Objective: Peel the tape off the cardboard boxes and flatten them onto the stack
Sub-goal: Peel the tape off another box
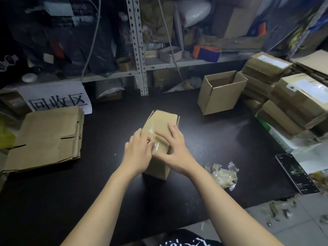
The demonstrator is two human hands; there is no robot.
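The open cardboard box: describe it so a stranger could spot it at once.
On the black table, look to the far right, beside the pile of sealed parcels. The open cardboard box stands upright there. Unlike every taped neighbour, its top is open.

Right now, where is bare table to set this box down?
Bare black tabletop lies between the stack of flattened brown cardboard and the taped brown cardboard box, also between the open empty cardboard box and the crumpled clear tape. Crowded at right: piled sealed boxes, dark smartphone.
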